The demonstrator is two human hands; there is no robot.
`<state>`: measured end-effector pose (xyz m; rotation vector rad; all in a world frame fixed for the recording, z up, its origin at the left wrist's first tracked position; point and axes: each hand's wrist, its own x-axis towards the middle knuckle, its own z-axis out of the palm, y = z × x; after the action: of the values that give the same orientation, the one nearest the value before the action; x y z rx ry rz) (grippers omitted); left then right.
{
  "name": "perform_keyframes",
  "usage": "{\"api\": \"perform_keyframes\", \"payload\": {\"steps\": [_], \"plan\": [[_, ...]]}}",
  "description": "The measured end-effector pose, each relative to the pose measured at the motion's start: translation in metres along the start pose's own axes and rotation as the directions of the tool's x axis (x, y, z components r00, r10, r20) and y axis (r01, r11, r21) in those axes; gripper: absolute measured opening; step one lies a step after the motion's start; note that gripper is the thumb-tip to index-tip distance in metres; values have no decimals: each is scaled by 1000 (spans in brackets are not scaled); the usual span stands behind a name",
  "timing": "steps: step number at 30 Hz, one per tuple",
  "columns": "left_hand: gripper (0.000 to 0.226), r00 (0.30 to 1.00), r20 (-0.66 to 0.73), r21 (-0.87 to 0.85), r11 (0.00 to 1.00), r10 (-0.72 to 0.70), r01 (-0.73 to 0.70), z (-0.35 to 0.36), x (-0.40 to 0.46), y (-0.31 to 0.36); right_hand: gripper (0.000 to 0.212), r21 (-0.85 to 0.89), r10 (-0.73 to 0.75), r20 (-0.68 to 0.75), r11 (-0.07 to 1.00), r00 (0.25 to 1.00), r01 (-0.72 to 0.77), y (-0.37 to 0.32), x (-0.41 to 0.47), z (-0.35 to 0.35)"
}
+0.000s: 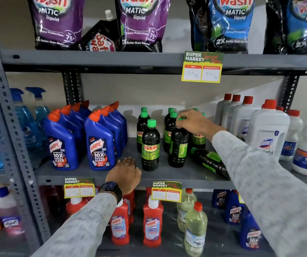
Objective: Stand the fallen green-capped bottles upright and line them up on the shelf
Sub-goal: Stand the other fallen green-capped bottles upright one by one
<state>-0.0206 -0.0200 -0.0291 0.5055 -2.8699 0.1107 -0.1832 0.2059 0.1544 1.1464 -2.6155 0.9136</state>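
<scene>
While the person leans toward the grey metal shelf (167, 175), the head view shows the right hand (195, 121) reaching in from the right, its fingers (181, 125) clamped around the neck and green cap of a dark plastic bottle with a green label (178, 147). That bottle stands upright near the shelf's front, its label turned away. Just to its left stands another upright dark bottle with a green cap and a "SUNNY" label (150, 145), facing forward. Behind them more of the same bottles stand in short files. One fallen dark green-capped bottle (210, 161) lies on its side at the right of the group, cap pointing inward, partly hidden by the right sleeve.

The left hand (125, 173) rests palm down on the front edge of the shelf, fingers loosely together and holding nothing, just right of the blue angled-neck toilet-cleaner bottles with orange caps (99, 145).

These bottles look full, so I would judge them moderately heavy, stiff-walled and smooth, apt to slide on the painted shelf and to topple if nudged high up. The neck gives good control for turning; for lifting the fallen one, a hold around the body near the label seems safer. White jugs with red caps (267, 130) crowd the right side.
</scene>
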Motion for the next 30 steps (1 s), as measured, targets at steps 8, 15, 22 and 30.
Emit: {"api": "perform_keyframes", "payload": {"steps": [8,15,22,30], "plan": [[77,999,-26,-47,999,-21,20,-5,-6,4,36,17,-7,21,1000,1000,7,10,2,6],[77,999,-26,-85,996,-27,25,-4,-10,7,81,298,48,-103,954,993,-16,31,-26,40],[83,996,-70,-54,997,-56,52,-2,-4,5,102,675,173,-58,733,983,-89,48,-52,96],[79,996,-64,-69,996,-60,55,-1,-4,5,80,601,216,-98,791,971,-115,55,-63,120]]}}
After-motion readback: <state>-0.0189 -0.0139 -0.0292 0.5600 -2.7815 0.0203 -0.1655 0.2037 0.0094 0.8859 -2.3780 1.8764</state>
